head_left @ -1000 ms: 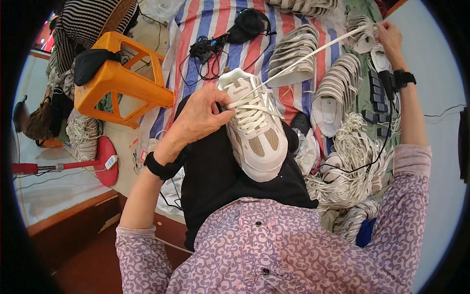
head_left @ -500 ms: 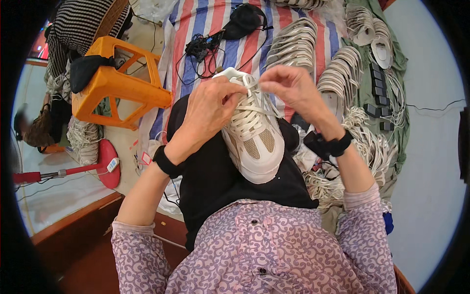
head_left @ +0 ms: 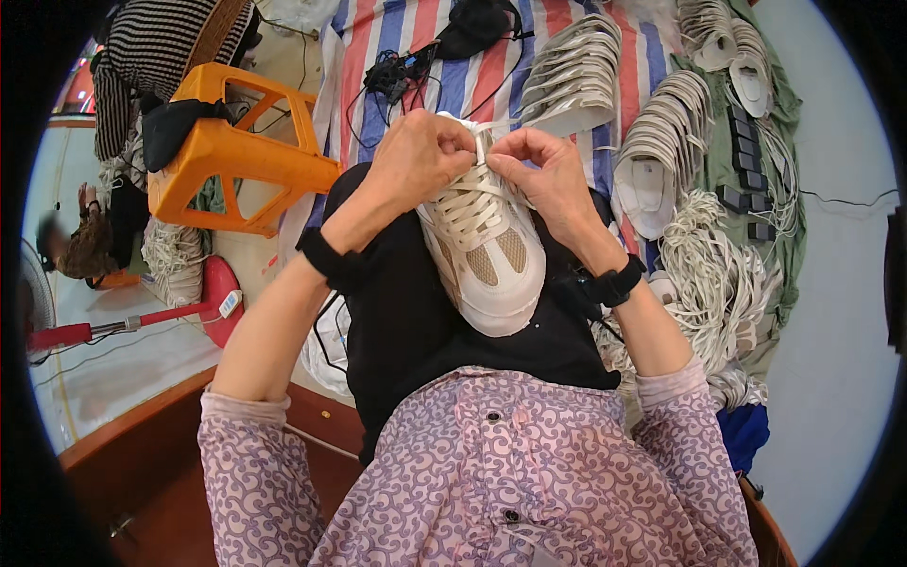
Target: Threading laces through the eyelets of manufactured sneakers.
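A cream and beige sneaker [head_left: 505,295] with mesh panels rests on my black-covered lap, toe towards me. Flat white shoelace [head_left: 470,215] criss-crosses its front. At the top of the lacing, my left hand [head_left: 416,165] is closed, thumb and forefinger pinching the lace on the left side. My right hand [head_left: 551,180] pinches at the lace just opposite, its fingertips close to the left ones. The shoe's ankle opening is partly hidden behind my hands.
Stacked pale shoe uppers [head_left: 661,142] and a heap of white laces [head_left: 709,269] lie to the right. An orange plastic stool [head_left: 203,175] stands at the left, near a red fan base [head_left: 225,293]. A black cap [head_left: 472,28] and cables lie on the striped sheet ahead.
My right hand has come down and left, from apart in the air to the lace beside my left hand. The view has shifted slightly.
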Motion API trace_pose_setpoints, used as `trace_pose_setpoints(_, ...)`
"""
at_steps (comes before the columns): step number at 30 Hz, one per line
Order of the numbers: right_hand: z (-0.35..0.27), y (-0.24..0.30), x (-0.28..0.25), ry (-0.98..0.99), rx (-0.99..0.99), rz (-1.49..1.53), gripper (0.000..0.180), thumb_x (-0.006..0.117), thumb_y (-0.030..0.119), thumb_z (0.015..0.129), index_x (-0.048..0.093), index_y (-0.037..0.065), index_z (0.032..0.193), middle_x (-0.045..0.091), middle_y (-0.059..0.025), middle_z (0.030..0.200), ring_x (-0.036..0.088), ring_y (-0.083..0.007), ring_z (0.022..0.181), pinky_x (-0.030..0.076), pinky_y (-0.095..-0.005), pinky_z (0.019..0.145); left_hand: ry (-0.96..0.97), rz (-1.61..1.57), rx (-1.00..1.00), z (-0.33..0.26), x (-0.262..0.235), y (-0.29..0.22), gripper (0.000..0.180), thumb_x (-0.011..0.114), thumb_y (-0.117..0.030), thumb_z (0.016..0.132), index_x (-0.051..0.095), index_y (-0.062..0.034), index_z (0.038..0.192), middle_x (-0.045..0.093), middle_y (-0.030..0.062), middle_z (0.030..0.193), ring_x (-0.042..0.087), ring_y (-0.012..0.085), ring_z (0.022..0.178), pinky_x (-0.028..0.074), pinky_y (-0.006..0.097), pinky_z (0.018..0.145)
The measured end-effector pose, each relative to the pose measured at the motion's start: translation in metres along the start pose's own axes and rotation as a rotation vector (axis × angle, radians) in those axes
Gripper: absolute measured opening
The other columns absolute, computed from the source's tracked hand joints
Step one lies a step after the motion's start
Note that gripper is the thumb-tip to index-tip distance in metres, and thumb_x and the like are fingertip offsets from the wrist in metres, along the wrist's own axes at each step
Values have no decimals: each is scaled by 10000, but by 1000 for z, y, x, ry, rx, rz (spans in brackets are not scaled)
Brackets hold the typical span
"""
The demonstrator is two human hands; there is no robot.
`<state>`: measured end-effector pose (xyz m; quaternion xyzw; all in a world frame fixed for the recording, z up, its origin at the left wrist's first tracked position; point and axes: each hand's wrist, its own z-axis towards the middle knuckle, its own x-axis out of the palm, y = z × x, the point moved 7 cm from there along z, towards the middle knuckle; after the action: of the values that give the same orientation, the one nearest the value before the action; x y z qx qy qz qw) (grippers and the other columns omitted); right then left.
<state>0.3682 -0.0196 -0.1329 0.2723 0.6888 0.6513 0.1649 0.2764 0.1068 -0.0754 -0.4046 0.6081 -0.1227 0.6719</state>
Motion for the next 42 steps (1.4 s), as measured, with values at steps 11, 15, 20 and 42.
trace_pose_setpoints(11, -32, 59, 48, 74, -828, -1013, 144, 665, 75, 794, 602, 61, 922, 573, -60, 1019, 516, -266, 1042, 369, -421, 846, 41, 15, 27, 13, -6, 3, 170, 671, -138, 732, 721, 18, 776, 650, 147, 621, 639, 224, 576, 513, 340, 590)
trace_pose_setpoints(15, -24, 60, 47, 113, -731, -926, 118, 643, 52, 816, 587, 49, 920, 593, -83, 970, 540, -278, 988, 371, -429, 835, -69, 240, 201, 10, -25, -2, 175, 665, -134, 772, 707, 21, 842, 607, 89, 619, 540, 120, 565, 451, 308, 539)
trace_pose_setpoints(20, -10, 68, 44, 151, -684, -746, 86, 659, 7, 839, 605, 32, 902, 596, -64, 771, 574, -232, 750, 431, -353, 720, -146, 187, 136, -8, -50, 17, 167, 641, -123, 776, 686, 26, 836, 550, 65, 585, 518, 105, 566, 428, 288, 538)
trace_pose_setpoints(42, 17, 53, 20, 546, 86, -103, 173, 690, 127, 925, 670, -1, 1039, 660, 4, 945, 600, -62, 865, 481, -219, 808, -806, 279, -483, -281, -194, 169, 106, 634, -91, 888, 680, 3, 900, 508, -43, 646, 437, 47, 603, 366, 225, 550)
